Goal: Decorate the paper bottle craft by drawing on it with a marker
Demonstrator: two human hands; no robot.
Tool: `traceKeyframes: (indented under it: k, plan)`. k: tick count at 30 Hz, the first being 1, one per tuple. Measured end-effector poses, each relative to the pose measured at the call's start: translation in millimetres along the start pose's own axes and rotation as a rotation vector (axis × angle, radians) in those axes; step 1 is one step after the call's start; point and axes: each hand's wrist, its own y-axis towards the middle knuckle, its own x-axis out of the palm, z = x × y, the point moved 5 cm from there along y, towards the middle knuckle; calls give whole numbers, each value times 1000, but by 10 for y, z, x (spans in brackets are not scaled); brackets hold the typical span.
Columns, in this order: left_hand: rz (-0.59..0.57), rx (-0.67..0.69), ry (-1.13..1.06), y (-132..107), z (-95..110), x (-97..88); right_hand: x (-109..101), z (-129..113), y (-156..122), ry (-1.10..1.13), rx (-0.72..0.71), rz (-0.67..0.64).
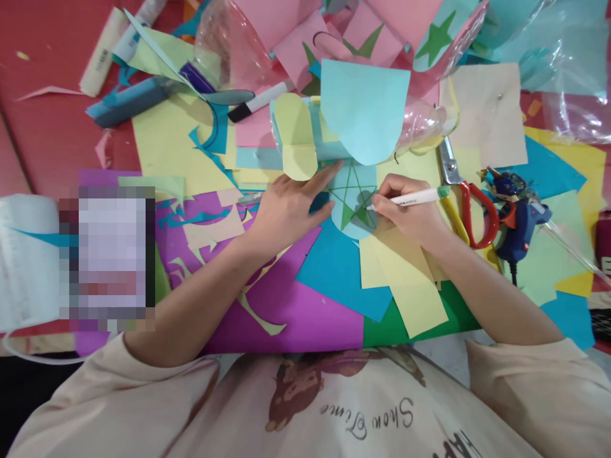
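A light blue paper piece [340, 192] with a rounded lower end lies before me, bearing a star [354, 202] outlined in green and partly filled in at its lower points. My right hand [405, 207] grips a white-bodied green marker [420, 198], its tip touching the star's lower right part. Fingers apart, my left hand [293, 207] rests flat with the index finger and thumb at the paper's left edge. Just above, a second light blue rounded piece [365, 108] and a pale yellow rounded piece [296, 133] stand over the paper's upper part.
Red-handled scissors [470, 203] and a blue glue gun [518, 232] lie on the right. Cut paper sheets and scraps cover the purple sheet [286, 318]. A black-capped marker [260, 102] and a glue stick [102, 54] are at upper left. A blurred-out screen [112, 254] is at left.
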Motion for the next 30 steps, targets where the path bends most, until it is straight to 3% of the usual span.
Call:
traceKeyframes:
  k: [18,23,30]
  plan:
    - [5,2,10,1,2,-5,-3,16,2,39,-15,-12]
    - [-27,-19,20,6,8,-3,-11,13,-3,51,63,-3]
    - [-12,-6,25,2,2,-1,-18,20,9,49,17,24]
